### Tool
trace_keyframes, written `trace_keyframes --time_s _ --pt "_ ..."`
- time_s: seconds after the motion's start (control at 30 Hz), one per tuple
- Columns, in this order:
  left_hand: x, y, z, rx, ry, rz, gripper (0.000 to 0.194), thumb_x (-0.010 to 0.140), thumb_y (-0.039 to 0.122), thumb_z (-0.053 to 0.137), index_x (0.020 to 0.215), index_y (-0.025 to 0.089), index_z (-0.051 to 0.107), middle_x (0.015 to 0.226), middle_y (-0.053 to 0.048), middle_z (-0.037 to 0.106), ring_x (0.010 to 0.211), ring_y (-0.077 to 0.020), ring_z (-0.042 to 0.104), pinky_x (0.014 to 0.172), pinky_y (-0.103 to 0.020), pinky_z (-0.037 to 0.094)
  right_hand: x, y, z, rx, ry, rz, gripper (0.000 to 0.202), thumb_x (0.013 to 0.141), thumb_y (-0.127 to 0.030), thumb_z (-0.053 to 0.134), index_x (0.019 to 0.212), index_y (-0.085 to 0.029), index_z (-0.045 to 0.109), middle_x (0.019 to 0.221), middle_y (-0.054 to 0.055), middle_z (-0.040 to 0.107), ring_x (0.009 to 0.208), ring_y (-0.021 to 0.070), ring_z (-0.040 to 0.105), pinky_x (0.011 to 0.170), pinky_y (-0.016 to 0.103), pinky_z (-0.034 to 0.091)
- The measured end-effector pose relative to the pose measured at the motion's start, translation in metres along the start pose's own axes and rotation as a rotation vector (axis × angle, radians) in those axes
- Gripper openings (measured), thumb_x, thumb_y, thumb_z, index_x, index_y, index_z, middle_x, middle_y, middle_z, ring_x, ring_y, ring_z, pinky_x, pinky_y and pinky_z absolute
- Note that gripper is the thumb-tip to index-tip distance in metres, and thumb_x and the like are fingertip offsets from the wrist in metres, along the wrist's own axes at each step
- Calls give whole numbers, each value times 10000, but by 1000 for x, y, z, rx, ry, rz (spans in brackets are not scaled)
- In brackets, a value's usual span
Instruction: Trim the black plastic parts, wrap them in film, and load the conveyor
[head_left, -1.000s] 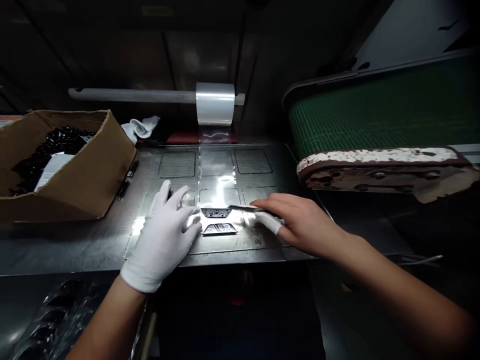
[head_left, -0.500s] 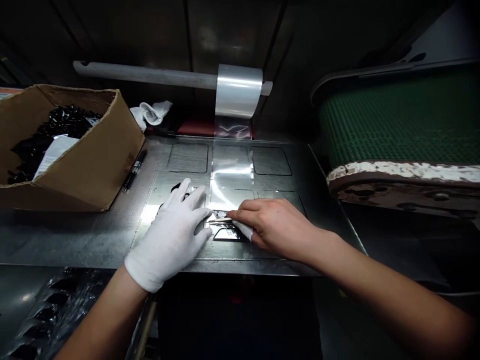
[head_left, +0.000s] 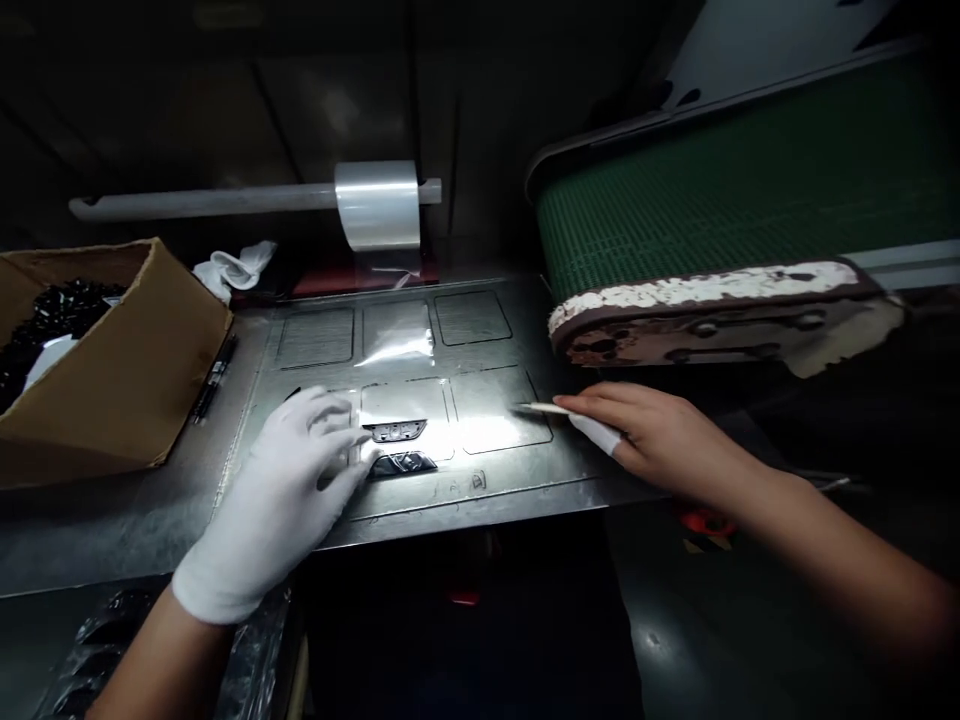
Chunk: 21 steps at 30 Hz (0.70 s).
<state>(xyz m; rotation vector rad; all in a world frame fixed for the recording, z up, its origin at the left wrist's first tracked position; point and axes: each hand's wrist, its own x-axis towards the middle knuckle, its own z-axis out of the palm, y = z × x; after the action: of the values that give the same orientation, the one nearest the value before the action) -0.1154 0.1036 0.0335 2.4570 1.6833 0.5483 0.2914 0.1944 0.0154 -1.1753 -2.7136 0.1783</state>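
Note:
My left hand (head_left: 289,480), in a white glove, rests on the metal worktop (head_left: 495,465) with its fingers apart. Its fingertips are at the left ends of two small parts: a dark-framed trapezoid piece (head_left: 398,431) and, nearer me, a glossy black piece (head_left: 403,464). Whether the fingers press on them I cannot tell. My right hand (head_left: 637,420) is bare apart from a white cover on the thumb. It pinches a thin, pale, pointed tool (head_left: 544,407) over the right side of the worktop; the tip is blurred.
A roll of clear film (head_left: 379,205) hangs on a white bar (head_left: 210,203) behind the worktop. On the left stand a cardboard box (head_left: 142,360) of black parts and a pen (head_left: 214,380). A green conveyor belt (head_left: 712,200) juts in at right. Black parts in clear plastic (head_left: 97,640) lie lower left.
My right hand has moved right with the pointed tool, away from the two small parts. My left hand stays beside them. The camera view has turned to the right. The film strip looks shorter over the worktop.

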Motion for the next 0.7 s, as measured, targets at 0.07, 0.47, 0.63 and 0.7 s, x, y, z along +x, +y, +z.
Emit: trace_keyframes --time_s 0.07,0.47,0.63,0.7 --pt "4 15 0 0 -93 72 203 979 203 587 1114 254 730 1155 -82 688 1122 -281 625 965 -468 548 -1 -2 18 3 96 49 730 753 10 453 1446 -158 610 1350 112 649 1200 279 622 1017 421 541" --pt "-9 37 24 105 29 10 269 878 30 517 927 198 720 901 -80 706 964 -278 668 898 -506 570 2 -11 46 148 324 117 661 740 -4 501 1376 -118 641 1312 123 667 1202 303 582 1067 460 496" --pt "-60 63 20 -345 413 -259 198 963 99 587 1008 259 696 1567 -53 494 1491 -331 428 1238 -651 368 -7 -52 41 360 537 93 394 931 -124 555 1307 -179 660 1249 125 646 1175 294 586 1035 458 476" --pt "-75 76 25 -556 531 -374 156 968 121 604 981 257 679 1688 -11 335 1526 -349 379 1240 -656 380 -9 -95 43 669 471 98 250 1001 -212 570 1227 -233 673 1149 79 669 1077 238 630 950 390 503"
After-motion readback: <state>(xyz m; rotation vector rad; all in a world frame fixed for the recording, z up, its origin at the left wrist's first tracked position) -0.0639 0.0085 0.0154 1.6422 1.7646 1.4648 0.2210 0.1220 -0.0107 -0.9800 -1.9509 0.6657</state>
